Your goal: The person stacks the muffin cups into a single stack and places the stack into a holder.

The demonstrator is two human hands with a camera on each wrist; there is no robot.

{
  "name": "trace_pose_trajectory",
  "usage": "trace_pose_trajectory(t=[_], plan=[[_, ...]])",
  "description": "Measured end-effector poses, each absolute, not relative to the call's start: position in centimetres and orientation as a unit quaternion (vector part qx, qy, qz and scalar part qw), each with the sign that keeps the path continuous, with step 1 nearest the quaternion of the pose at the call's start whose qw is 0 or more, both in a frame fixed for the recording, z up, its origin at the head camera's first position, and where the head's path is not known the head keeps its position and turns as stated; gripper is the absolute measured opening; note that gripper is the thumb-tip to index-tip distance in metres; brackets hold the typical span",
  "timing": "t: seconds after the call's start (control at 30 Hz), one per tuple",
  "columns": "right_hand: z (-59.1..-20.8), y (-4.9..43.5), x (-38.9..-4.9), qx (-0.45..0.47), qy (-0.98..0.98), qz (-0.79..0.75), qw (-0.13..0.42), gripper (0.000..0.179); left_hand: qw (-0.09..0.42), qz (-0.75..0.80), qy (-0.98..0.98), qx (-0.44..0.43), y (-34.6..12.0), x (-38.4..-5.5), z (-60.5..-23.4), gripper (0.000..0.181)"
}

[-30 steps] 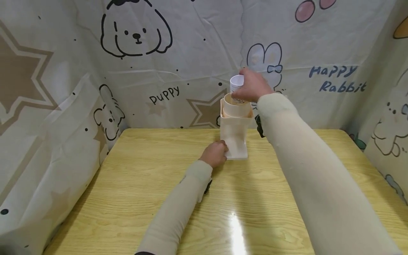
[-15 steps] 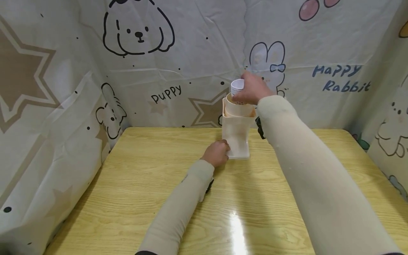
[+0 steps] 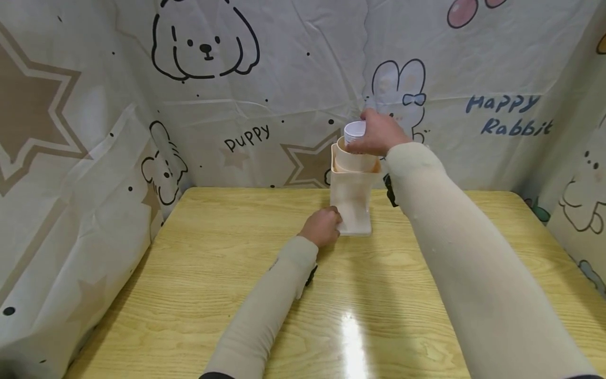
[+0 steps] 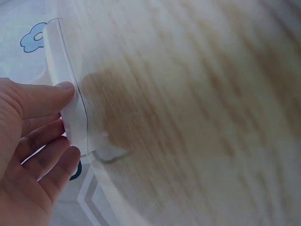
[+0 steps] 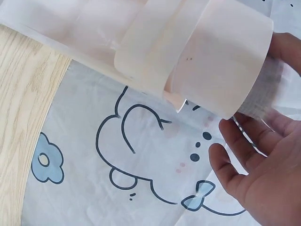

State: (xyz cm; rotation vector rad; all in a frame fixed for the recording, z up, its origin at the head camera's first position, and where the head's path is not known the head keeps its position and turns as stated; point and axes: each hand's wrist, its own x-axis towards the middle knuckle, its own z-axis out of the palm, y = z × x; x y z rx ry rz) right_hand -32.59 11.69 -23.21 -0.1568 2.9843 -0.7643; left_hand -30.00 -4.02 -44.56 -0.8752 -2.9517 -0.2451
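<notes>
A cream plastic cup holder [image 3: 352, 192] stands upright at the back of the table, with a flat base and a round tube [image 3: 352, 159] at its top. My right hand [image 3: 382, 134] grips a stack of white paper cups [image 3: 355, 130], whose lower part is inside the tube and hidden by it. In the right wrist view, thumb and fingers lie on both sides of the stack [image 5: 264, 89], right at the tube's rim. With my left hand [image 3: 321, 227] I pinch the left side of the holder's base; the left wrist view has the thumb on the base edge [image 4: 70, 94].
The wood-grain table [image 3: 213, 247] stretches out in front of the holder. Close behind it hangs a pale cloth [image 3: 293, 95] printed with cartoon animals, stars and writing, which also covers both sides.
The right hand has moved down with the paper cups, and the stack sits deeper in the tube. My left hand stays on the base. The head view has shifted slightly.
</notes>
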Motion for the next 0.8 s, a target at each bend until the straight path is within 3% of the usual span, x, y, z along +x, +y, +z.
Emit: trace_pose_trajectory(t=[0.13, 0.43, 0.8], plan=[[-23.16, 12.0, -32.57, -0.061, 0.968, -0.241, 0.034, 0.088, 0.015, -0.076, -0.956, -0.282, -3.96, -29.89, -44.23, 0.016], [-23.28, 12.29, -32.4, -0.076, 0.972, -0.22, 0.041, 0.054, 0.013, -0.085, -0.957, -0.277, -3.81, -29.88, -44.41, 0.019], [-23.0, 12.65, -31.9, -0.11, 0.976, -0.186, 0.019, 0.044, 0.011, -0.088, -0.955, -0.283, -3.94, -29.78, -44.22, 0.017]])
